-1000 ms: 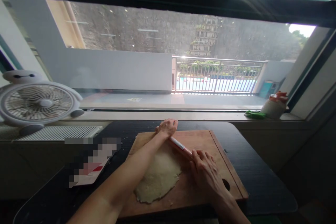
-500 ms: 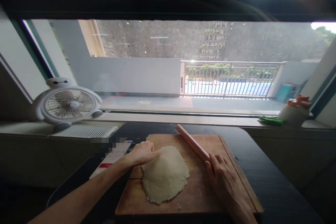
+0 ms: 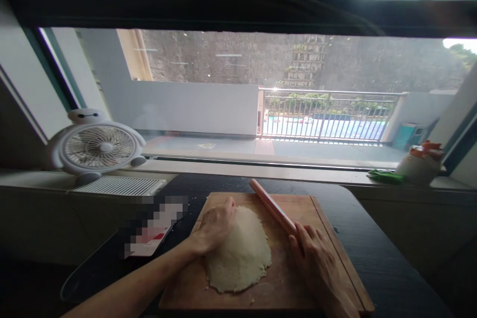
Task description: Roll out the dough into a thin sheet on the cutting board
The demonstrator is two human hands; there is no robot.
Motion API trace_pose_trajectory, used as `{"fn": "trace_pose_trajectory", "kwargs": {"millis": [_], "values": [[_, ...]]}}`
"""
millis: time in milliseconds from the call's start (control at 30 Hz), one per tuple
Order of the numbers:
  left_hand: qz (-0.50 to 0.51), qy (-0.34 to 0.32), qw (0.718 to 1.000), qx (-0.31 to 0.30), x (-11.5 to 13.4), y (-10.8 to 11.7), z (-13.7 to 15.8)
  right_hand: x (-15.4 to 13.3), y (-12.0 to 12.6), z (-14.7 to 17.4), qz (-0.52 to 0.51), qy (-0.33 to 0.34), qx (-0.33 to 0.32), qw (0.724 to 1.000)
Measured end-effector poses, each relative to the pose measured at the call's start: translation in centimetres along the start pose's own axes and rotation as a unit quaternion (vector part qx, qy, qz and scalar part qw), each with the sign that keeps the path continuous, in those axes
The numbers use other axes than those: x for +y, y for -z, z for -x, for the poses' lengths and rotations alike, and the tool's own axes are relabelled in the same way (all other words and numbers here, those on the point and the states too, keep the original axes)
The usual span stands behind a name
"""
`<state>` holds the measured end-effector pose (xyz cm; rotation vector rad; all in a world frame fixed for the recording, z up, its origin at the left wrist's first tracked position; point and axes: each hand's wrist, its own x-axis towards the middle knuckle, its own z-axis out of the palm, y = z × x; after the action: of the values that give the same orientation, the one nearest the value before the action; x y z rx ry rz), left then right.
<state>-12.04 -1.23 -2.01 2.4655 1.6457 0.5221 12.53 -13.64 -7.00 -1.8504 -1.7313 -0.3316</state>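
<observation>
A flat, pale sheet of dough (image 3: 242, 253) with a ragged edge lies on the wooden board (image 3: 286, 285). My left hand (image 3: 216, 223) is at the dough's upper left edge, its fingers curled in on that edge; the fingertips are partly hidden. To the right of the dough, my right hand (image 3: 316, 258) is wrapped around the near end of a pink rolling pin (image 3: 272, 203). The pin slants away to the upper left, its far end by the board's back edge.
The board rests on a dark table (image 3: 372, 243). A partly blurred phone (image 3: 149, 246) lies left of the board. Beyond are a white fan (image 3: 104, 146), and on the right of the windowsill a green cloth (image 3: 385, 176) beside a pale container (image 3: 421, 164).
My left hand has moved right and further over the dough's upper left edge, its fingers more curled. The right hand keeps the rolling pin in nearly the same spot.
</observation>
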Motion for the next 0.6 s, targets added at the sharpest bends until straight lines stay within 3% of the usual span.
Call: {"fn": "trace_pose_trajectory", "kwargs": {"millis": [167,233,367,467,533,600], "values": [[-0.022,-0.171,0.983,-0.058,1.9,0.7,-2.4,0.0,0.3,0.0,-0.011,0.0,-0.002,1.0],[-0.035,-0.209,0.975,-0.06,1.7,1.0,-3.9,0.1,0.2,0.0,-0.013,-0.002,-0.002,1.0],[-0.027,-0.245,0.968,0.039,1.3,2.0,-6.4,0.4,-0.1,0.1,-0.054,-0.003,-0.001,0.999],[-0.008,-0.246,0.961,0.128,1.9,3.0,-7.4,0.5,-0.2,0.2,-0.122,0.034,-0.019,0.992],[-0.001,-0.244,0.962,0.124,2.6,3.3,-7.1,0.3,-0.1,0.3,-0.147,0.064,-0.044,0.986],[-0.002,-0.229,0.971,0.063,3.1,2.8,-6.3,0.2,0.0,0.3,-0.152,0.08,-0.057,0.984]]}}
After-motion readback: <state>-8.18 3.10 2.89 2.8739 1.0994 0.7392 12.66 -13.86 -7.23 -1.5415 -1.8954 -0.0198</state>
